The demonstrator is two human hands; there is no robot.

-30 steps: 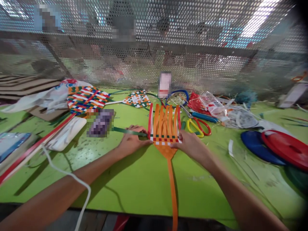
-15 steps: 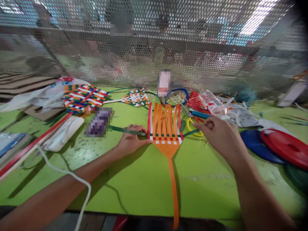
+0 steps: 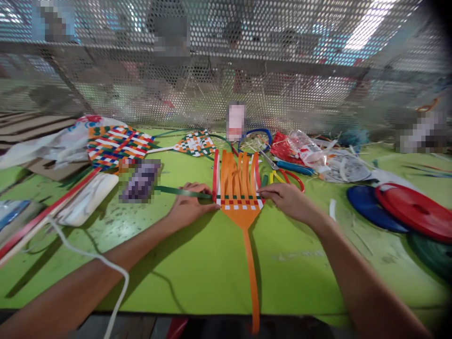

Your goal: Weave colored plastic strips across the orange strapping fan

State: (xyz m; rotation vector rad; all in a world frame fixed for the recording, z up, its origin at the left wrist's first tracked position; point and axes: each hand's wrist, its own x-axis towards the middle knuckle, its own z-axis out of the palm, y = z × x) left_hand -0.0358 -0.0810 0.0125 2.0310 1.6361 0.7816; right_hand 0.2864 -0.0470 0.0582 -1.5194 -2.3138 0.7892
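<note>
In the middle of the green table lies a fan-shaped weaving (image 3: pixel 240 217) of flat orange strips, with a long orange tail at the bottom. Red and white strips edge its sides, and red-white rows cross its base. A dark green strip (image 3: pixel 183 191) runs through it crosswise, its long end out to the left. My left hand (image 3: pixel 189 205) is closed at the left edge, thumb on the weaving's corner and fingers by the green strip. At the right edge, my right hand (image 3: pixel 289 201) pinches the green strip's short end, which its fingertips mostly hide.
Scissors (image 3: pixel 289 176) with coloured handles lie behind my right hand. Blue and red strip rolls (image 3: pixel 418 209) are at right. Two woven pieces (image 3: pixel 118 146) lie back left, near a white object (image 3: pixel 88 200). A white cable (image 3: pixel 102 254) crosses my left forearm. Perforated metal mesh (image 3: pixel 212 89) stands behind.
My right hand has moved left, from beside the scissors to the weaving's right edge. Less green strip shows on that side. My left hand stays at the left edge; the view has shifted slightly.
</note>
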